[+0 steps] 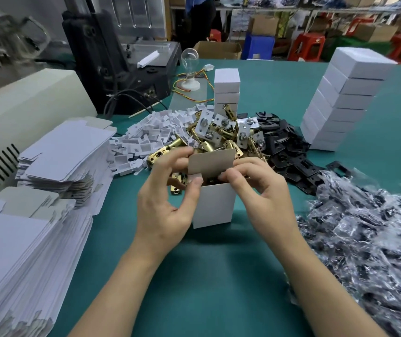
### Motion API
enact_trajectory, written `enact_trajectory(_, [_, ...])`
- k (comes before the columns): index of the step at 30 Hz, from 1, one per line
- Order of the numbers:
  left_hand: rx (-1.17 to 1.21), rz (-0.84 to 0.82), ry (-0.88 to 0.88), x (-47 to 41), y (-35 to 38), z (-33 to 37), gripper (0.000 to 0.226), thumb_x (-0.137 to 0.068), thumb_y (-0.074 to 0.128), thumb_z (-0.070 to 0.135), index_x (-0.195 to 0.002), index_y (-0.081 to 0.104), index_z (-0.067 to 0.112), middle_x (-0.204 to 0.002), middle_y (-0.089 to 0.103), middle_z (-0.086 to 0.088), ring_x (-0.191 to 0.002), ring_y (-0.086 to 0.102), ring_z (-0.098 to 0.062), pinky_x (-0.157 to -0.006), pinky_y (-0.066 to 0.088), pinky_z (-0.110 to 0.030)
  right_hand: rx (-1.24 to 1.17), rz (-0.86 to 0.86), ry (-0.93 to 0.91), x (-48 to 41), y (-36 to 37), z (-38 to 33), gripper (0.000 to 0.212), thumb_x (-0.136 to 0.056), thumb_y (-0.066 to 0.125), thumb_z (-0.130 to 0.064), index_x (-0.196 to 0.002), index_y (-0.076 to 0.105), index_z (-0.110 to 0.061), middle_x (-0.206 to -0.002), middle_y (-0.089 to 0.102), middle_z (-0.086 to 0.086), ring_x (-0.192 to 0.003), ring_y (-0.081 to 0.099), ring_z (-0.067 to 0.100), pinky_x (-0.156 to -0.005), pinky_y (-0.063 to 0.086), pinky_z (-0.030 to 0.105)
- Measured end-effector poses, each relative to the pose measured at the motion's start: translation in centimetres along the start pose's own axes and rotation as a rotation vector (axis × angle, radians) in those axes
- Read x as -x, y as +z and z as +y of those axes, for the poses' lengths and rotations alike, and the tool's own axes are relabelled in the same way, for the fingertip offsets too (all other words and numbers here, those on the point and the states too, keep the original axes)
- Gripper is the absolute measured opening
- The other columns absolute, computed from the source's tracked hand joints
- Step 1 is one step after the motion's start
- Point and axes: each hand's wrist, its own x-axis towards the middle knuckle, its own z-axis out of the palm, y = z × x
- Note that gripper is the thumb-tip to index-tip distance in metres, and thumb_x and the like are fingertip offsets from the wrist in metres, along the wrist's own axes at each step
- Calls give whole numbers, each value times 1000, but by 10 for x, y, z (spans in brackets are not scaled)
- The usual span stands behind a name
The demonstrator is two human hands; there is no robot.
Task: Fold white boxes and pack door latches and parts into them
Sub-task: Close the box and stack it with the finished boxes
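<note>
The green bench (219, 276) is heaped with box blanks (65, 152) and latches (219, 135), red stools (306, 45) behind. The white box (215, 205) is pinched at its flaps by the curled left hand (168, 195) and right hand (260, 190).

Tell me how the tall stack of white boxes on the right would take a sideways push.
The stack is many boxes high, narrow and looks tilted, so it would probably topple rather than slide. The boxes look like thin card, so each is likely light unless packed. Their smooth faces may let the upper ones slip off.

Bright, even overhead light; soft shadow on the green table (219, 276); edges bow (wide lens), bagged parts (364, 239) glint, blurred
</note>
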Motion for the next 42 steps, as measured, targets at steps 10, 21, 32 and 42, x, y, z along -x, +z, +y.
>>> enact_trajectory(10, [-30,-114,163,-5,-8,-6,25,-98,67,1,-117,69,18,-112,71,1,-107,68,-18,-88,52,-28,-232,-95,49,4,-4,-5,12,-100,61,-25,-107,71,-26,-108,73,-4,-106,68,17,-92,52,31])
enact_trajectory(21, [1,-115,60,0,-7,0,22,-97,67,24,-105,75,5,-111,74,-1,-109,70,-15,-88,54,-28,-152,-162,53,10,-5,-5,15,-96,68,-24,-110,70,-20,-110,73,-6,-108,69,21,-92,56,31])
enact_trajectory(32, [44,-108,-21,-2,-3,4,15,-100,63,23,-111,72,28,-107,73,12,-101,69,-19,-78,56,-35,-46,-102,9,11,-2,-4,16,-100,64,-16,-109,75,-23,-108,74,-11,-110,68,19,-92,56,43])
enact_trajectory(42, [28,-167,-4,-3,-9,-6,21,-102,61,16,-116,76,20,-121,74,6,-118,69,-17,-92,53,-24,31,-123,-24,9,-7,-2,25,-101,64,-10,-118,78,-22,-129,69,-12,-129,59,5,-103,51,29])
